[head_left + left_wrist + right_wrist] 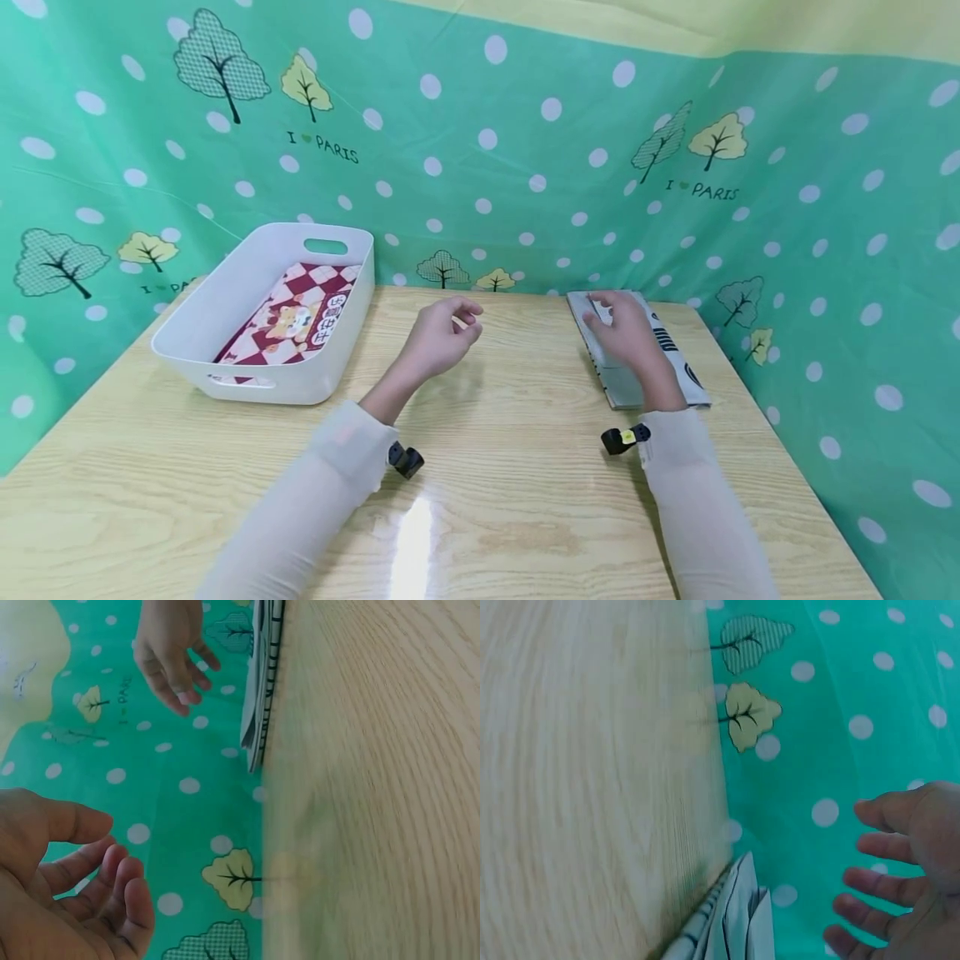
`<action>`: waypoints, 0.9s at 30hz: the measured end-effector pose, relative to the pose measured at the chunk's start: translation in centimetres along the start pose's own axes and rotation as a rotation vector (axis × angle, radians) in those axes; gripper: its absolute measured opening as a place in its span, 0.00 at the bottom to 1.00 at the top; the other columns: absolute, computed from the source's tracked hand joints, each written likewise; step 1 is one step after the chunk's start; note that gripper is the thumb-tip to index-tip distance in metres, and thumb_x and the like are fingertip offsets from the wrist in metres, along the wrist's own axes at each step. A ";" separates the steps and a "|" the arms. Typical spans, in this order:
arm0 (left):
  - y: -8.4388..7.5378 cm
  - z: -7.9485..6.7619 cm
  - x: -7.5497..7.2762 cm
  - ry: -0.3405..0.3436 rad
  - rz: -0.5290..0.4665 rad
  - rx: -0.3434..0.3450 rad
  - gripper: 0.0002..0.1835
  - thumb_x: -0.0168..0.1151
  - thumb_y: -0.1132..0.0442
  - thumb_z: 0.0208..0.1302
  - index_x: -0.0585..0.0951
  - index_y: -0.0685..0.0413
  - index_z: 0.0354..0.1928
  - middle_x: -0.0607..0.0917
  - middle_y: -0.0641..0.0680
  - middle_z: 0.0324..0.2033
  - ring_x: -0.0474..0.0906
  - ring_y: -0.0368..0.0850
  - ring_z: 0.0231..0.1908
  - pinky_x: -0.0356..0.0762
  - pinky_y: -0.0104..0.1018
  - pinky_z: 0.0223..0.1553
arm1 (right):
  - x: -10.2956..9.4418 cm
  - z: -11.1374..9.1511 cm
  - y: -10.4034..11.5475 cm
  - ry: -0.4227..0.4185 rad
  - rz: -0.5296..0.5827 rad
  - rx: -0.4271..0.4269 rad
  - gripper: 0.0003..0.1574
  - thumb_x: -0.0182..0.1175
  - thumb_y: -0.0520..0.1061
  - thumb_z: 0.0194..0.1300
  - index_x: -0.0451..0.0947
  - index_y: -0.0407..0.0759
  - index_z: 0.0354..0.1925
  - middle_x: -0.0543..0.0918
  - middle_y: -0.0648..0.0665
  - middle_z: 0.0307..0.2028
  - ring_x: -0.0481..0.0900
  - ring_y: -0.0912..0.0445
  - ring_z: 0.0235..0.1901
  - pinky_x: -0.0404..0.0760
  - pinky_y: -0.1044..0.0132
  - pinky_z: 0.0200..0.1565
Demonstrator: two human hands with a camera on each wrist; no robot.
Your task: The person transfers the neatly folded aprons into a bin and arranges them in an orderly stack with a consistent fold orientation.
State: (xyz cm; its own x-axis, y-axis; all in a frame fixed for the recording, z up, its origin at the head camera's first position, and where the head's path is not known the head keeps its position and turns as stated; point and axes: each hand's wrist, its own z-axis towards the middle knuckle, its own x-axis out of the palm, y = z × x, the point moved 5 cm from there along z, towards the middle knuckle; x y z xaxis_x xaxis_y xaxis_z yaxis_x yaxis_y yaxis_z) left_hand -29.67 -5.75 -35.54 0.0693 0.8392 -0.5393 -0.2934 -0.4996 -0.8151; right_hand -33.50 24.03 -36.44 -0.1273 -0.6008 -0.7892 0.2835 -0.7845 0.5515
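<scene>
My right hand (628, 332) hovers over a folded grey-white cloth (624, 388) with black print, at the table's right. Its fingers are spread and loosely bent, holding nothing, as the right wrist view also shows. In that view the folded layers of the cloth (735, 922) stand just beside the fingers. My left hand (441, 337) is raised above the middle of the table, fingers loosely curled around empty air. Left of it stands a white plastic basket (303, 388) holding a folded red-and-white checked cloth (258, 335) printed with an animal figure and characters.
The pale wood table (510, 483) reaches back to a green dotted curtain (517, 158) with tree prints, which also runs along the right side. The basket has a cut-out handle in its far end. Dark wrist cameras (406, 459) sit at both cuffs.
</scene>
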 end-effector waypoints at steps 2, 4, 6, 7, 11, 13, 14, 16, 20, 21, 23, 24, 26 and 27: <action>0.1 0.0 0.3 0.008 -0.005 -0.012 0.13 0.62 0.64 0.72 0.82 0.56 0.56 0.84 0.53 0.44 0.81 0.50 0.40 0.82 0.40 0.39 | -0.2 0.0 -0.6 0.023 -0.023 0.010 0.30 0.56 0.45 0.77 0.68 0.30 0.70 0.73 0.26 0.64 0.71 0.31 0.63 0.73 0.37 0.62; 0.3 0.1 0.5 0.017 -0.010 -0.025 0.13 0.61 0.63 0.72 0.82 0.56 0.56 0.84 0.53 0.44 0.81 0.50 0.40 0.82 0.40 0.39 | -0.4 -0.1 -1.2 0.047 -0.038 0.030 0.32 0.56 0.46 0.77 0.67 0.28 0.70 0.72 0.26 0.65 0.70 0.30 0.63 0.73 0.37 0.62; 0.6 0.1 0.7 0.029 -0.016 -0.044 0.13 0.62 0.63 0.72 0.82 0.55 0.55 0.83 0.53 0.44 0.81 0.50 0.40 0.81 0.40 0.38 | -0.7 -0.3 -1.8 0.079 -0.052 0.055 0.33 0.55 0.46 0.78 0.65 0.27 0.70 0.71 0.25 0.66 0.69 0.30 0.64 0.72 0.36 0.62; 0.7 0.1 0.8 0.036 -0.021 -0.054 0.13 0.62 0.63 0.72 0.82 0.55 0.55 0.83 0.53 0.44 0.81 0.50 0.41 0.81 0.40 0.39 | -0.8 -0.5 -2.2 0.095 -0.057 0.076 0.33 0.54 0.47 0.78 0.64 0.27 0.71 0.70 0.25 0.67 0.69 0.30 0.65 0.72 0.36 0.62; 1.1 0.1 1.2 0.056 -0.045 -0.075 0.13 0.62 0.62 0.72 0.82 0.54 0.56 0.83 0.53 0.44 0.80 0.51 0.41 0.81 0.41 0.40 | -1.4 -0.9 -3.7 0.152 -0.105 0.139 0.35 0.53 0.48 0.78 0.63 0.25 0.71 0.69 0.23 0.67 0.68 0.29 0.65 0.71 0.35 0.63; 1.1 0.2 1.4 0.061 -0.059 -0.074 0.13 0.62 0.62 0.72 0.82 0.54 0.56 0.83 0.53 0.44 0.80 0.51 0.42 0.81 0.41 0.41 | -1.7 -1.0 -4.5 0.177 -0.134 0.174 0.36 0.52 0.49 0.78 0.62 0.24 0.71 0.69 0.21 0.66 0.68 0.28 0.65 0.70 0.35 0.63; 1.1 0.3 1.5 0.063 -0.062 -0.072 0.14 0.62 0.62 0.72 0.82 0.54 0.56 0.83 0.53 0.44 0.80 0.51 0.42 0.81 0.42 0.42 | -1.9 -1.1 -4.8 0.190 -0.150 0.184 0.36 0.52 0.49 0.78 0.62 0.24 0.71 0.69 0.20 0.65 0.68 0.28 0.65 0.70 0.35 0.63; 1.1 0.4 1.7 0.065 -0.064 -0.066 0.14 0.63 0.63 0.71 0.82 0.55 0.56 0.83 0.53 0.44 0.81 0.51 0.42 0.81 0.42 0.43 | -2.2 -1.4 -5.5 0.224 -0.172 0.209 0.37 0.51 0.49 0.78 0.61 0.23 0.71 0.68 0.20 0.66 0.66 0.28 0.66 0.69 0.35 0.64; 1.1 0.5 2.0 0.077 -0.060 -0.067 0.14 0.63 0.62 0.71 0.82 0.55 0.56 0.84 0.53 0.44 0.81 0.50 0.42 0.81 0.41 0.44 | -2.8 -2.1 -6.8 0.275 -0.198 0.253 0.39 0.50 0.50 0.78 0.59 0.22 0.71 0.66 0.19 0.67 0.63 0.26 0.67 0.65 0.33 0.66; 1.1 0.5 2.0 0.076 -0.062 -0.069 0.14 0.63 0.62 0.72 0.82 0.55 0.56 0.84 0.53 0.44 0.81 0.50 0.42 0.81 0.41 0.43 | -3.0 -2.2 -7.0 0.282 -0.207 0.261 0.39 0.50 0.51 0.78 0.59 0.21 0.71 0.65 0.19 0.67 0.62 0.26 0.67 0.63 0.31 0.66; 1.2 0.5 1.9 0.075 -0.067 -0.078 0.14 0.63 0.62 0.72 0.82 0.54 0.56 0.84 0.53 0.45 0.81 0.50 0.42 0.81 0.40 0.42 | -3.2 -2.4 -7.5 0.286 -0.226 0.274 0.40 0.51 0.51 0.77 0.59 0.20 0.71 0.65 0.18 0.67 0.62 0.25 0.67 0.60 0.29 0.66; 1.3 0.5 1.9 0.077 -0.073 -0.088 0.14 0.63 0.62 0.72 0.82 0.54 0.56 0.84 0.53 0.45 0.81 0.50 0.42 0.81 0.40 0.41 | -3.3 -2.4 -7.7 0.288 -0.239 0.280 0.40 0.51 0.51 0.77 0.59 0.20 0.70 0.66 0.18 0.66 0.63 0.25 0.66 0.59 0.29 0.66; 1.5 0.4 1.9 0.088 -0.088 -0.115 0.14 0.63 0.61 0.72 0.82 0.54 0.57 0.83 0.54 0.45 0.81 0.50 0.43 0.80 0.40 0.41 | -3.3 -2.5 -8.1 0.294 -0.262 0.295 0.39 0.51 0.50 0.77 0.60 0.19 0.70 0.66 0.18 0.66 0.63 0.24 0.65 0.59 0.28 0.65; 1.6 0.3 2.0 0.102 -0.103 -0.134 0.15 0.63 0.61 0.72 0.81 0.55 0.58 0.83 0.54 0.46 0.81 0.51 0.44 0.79 0.40 0.41 | -3.3 -2.5 -8.2 0.298 -0.271 0.304 0.39 0.51 0.50 0.77 0.61 0.19 0.69 0.66 0.18 0.66 0.64 0.24 0.65 0.61 0.29 0.65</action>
State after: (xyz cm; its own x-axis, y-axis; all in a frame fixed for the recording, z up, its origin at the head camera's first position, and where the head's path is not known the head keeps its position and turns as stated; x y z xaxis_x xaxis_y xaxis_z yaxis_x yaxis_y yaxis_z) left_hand -30.34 -4.84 -37.84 0.1910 0.8648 -0.4644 -0.1508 -0.4416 -0.8844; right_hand -33.00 32.85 -39.01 0.1313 -0.3345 -0.9332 -0.0172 -0.9420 0.3352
